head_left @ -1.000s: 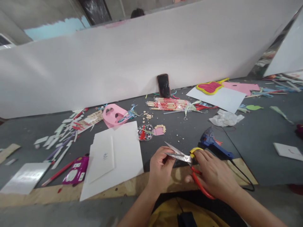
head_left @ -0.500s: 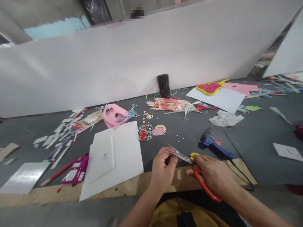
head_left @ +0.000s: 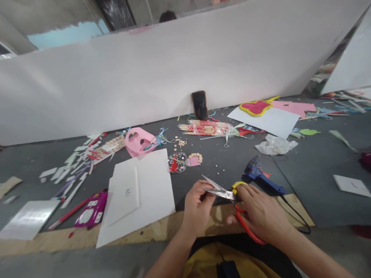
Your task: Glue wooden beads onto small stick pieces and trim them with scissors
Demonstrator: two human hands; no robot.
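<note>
My right hand (head_left: 259, 208) grips a pair of scissors (head_left: 223, 193) with one red and one yellow handle. Their blades are spread apart and point left toward my left hand (head_left: 198, 202). The fingers of that hand are pinched together close to the blades; whatever is between them is too small or hidden to make out. Beyond the hands lie a small pink piece edged with wooden beads (head_left: 195, 159) and a clear dish of mixed beads (head_left: 177, 162). A blue glue gun (head_left: 263, 177) rests just past my right hand.
White paper sheets (head_left: 156, 185) and a purple packet (head_left: 91, 208) lie to the left, near several loose strips. A phone (head_left: 199, 105) leans on the white partition (head_left: 145, 77). Bundled sticks (head_left: 205, 127), a crumpled tissue (head_left: 276, 145) and a pink mask shape (head_left: 136, 143) are farther back. A cord (head_left: 301, 220) runs at right.
The scissor blades have spread from nearly closed to wide apart, and the handles have parted in my right hand. My left hand keeps its pinch in nearly the same place.
</note>
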